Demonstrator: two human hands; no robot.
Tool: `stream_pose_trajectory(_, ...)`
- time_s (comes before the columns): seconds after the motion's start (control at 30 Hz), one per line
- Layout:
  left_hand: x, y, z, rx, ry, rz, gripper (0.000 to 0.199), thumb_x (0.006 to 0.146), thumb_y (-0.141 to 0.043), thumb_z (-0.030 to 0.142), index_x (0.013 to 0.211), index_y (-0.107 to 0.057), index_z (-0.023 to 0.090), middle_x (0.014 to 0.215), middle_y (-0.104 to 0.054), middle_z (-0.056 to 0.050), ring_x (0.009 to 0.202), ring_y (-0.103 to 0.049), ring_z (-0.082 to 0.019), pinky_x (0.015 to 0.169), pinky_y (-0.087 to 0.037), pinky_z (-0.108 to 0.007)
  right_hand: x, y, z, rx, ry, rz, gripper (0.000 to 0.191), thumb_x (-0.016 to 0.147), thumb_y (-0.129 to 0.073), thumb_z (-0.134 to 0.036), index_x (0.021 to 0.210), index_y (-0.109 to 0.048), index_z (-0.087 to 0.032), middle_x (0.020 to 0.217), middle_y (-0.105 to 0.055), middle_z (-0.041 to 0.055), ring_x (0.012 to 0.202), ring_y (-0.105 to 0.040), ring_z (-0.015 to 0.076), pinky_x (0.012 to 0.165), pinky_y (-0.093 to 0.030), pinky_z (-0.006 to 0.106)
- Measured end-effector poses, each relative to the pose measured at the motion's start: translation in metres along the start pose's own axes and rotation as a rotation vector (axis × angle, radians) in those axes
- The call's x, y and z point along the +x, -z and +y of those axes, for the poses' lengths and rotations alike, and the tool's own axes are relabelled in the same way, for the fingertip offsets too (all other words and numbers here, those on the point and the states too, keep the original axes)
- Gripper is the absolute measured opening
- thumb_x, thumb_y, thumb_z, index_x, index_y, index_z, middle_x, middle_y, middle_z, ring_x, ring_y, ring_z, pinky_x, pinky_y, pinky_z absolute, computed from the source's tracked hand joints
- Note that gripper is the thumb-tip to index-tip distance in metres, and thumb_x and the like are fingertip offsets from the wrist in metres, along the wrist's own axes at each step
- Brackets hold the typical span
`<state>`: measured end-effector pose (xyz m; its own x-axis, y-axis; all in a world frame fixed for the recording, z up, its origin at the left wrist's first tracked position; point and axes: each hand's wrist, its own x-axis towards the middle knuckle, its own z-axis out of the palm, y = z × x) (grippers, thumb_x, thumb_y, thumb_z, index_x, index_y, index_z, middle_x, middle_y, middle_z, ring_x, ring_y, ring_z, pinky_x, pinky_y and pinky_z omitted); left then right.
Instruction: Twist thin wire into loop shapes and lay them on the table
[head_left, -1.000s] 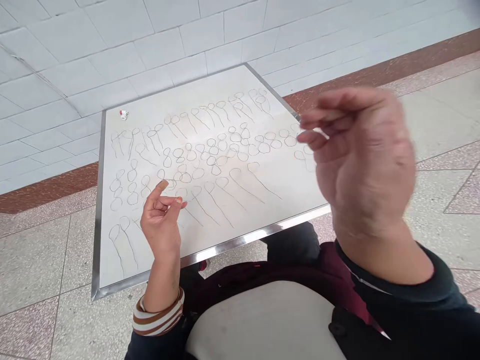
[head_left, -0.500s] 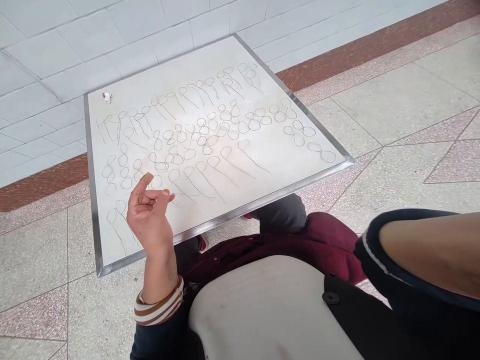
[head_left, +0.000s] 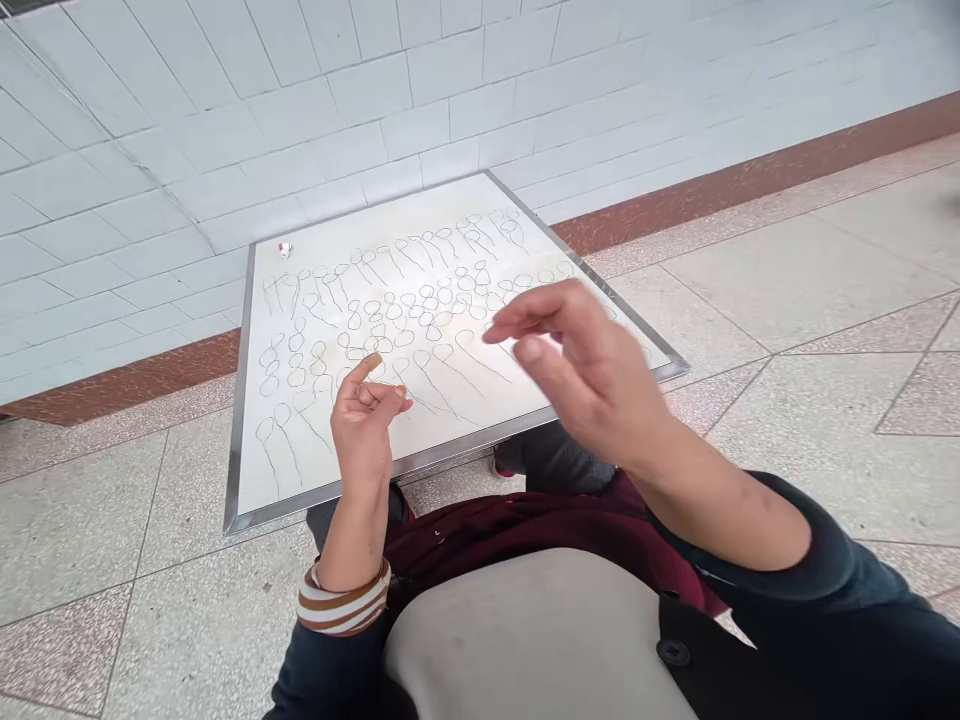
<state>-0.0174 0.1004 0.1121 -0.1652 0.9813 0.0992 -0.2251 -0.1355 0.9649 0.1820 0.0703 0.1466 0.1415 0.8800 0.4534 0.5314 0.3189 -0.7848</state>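
A white square tabletop (head_left: 352, 465) with a metal rim carries several rows of thin dark strands bent into loops (head_left: 420, 310), some with long tails, some as figure eights. My left hand (head_left: 365, 420) hovers over the table's near edge with the index finger raised and the thumb and other fingers pinched on a thin strand. My right hand (head_left: 585, 375) floats blurred above the right part of the table, fingers spread, holding nothing. It hides some loops at the right edge.
A small white and red object (head_left: 285, 249) lies at the table's far left corner. The table stands against a white tiled wall (head_left: 225, 120) with a red-brown skirting. Speckled floor tiles (head_left: 787, 300) lie to the right and left. My knees are under the near edge.
My right hand went out of view half a second ago and is now back over the table's right side. The left hand keeps its pinch. The camera view shifted.
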Motion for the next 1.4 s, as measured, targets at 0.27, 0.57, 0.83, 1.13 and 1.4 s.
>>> stream_pose_trajectory(0.27,0.003,-0.006,0.004,0.036,0.005,-0.063,0.056,0.066,-0.076,0.018,0.120,-0.060,0.016,0.065,-0.063,0.004,0.064,-0.061,-0.012,0.074,-0.052,-0.031,0.011,-0.065,0.010,0.038,-0.014,-0.531,0.013,0.096,-0.050,-0.030,0.097,-0.060,-0.022,0.082,-0.072,-0.0012,0.076,-0.063,0.0141,0.068,-0.042,0.025)
stream_pose_trajectory(0.57,0.066,-0.006,-0.009,0.154,0.057,-0.054,0.049,0.064,-0.074,0.018,0.112,-0.064,0.015,0.078,-0.066,0.000,0.068,-0.059,-0.013,0.071,-0.052,-0.033,0.035,-0.086,0.054,0.032,-0.060,-0.606,0.013,0.093,-0.044,-0.021,0.088,-0.056,-0.022,0.075,-0.065,-0.0028,0.067,-0.053,0.0125,0.063,-0.035,0.024)
stream_pose_trajectory(0.83,0.108,0.026,-0.023,0.133,0.006,0.053,0.034,0.065,-0.075,0.020,0.099,-0.068,0.016,0.094,-0.067,-0.004,0.074,-0.060,-0.013,0.073,-0.053,-0.034,0.043,-0.058,0.110,-0.135,-0.171,-0.825,0.018,0.090,-0.044,-0.021,0.077,-0.057,-0.022,0.075,-0.066,-0.0010,0.064,-0.051,0.0143,0.062,-0.035,0.027)
stream_pose_trajectory(1.13,0.096,-0.001,-0.046,0.015,0.062,-0.301,0.056,0.068,-0.078,0.019,0.121,-0.061,0.024,0.077,-0.062,0.002,0.065,-0.059,-0.013,0.066,-0.053,-0.030,0.045,-0.086,0.100,0.712,-0.456,-0.840,0.034,0.086,-0.058,-0.048,0.095,-0.067,-0.017,0.084,-0.069,0.0038,0.049,-0.036,0.0060,0.045,-0.029,0.021)
stream_pose_trajectory(1.4,0.091,-0.006,-0.063,0.064,0.055,-0.077,0.075,0.071,-0.077,0.023,0.138,-0.044,0.034,0.121,-0.058,-0.007,0.114,-0.056,-0.020,0.093,-0.048,-0.037,0.037,-0.087,0.103,0.339,-0.275,-0.494,0.017,0.087,-0.054,-0.034,0.084,-0.064,-0.020,0.072,-0.064,0.0001,0.055,-0.047,0.0103,0.053,-0.039,0.024)
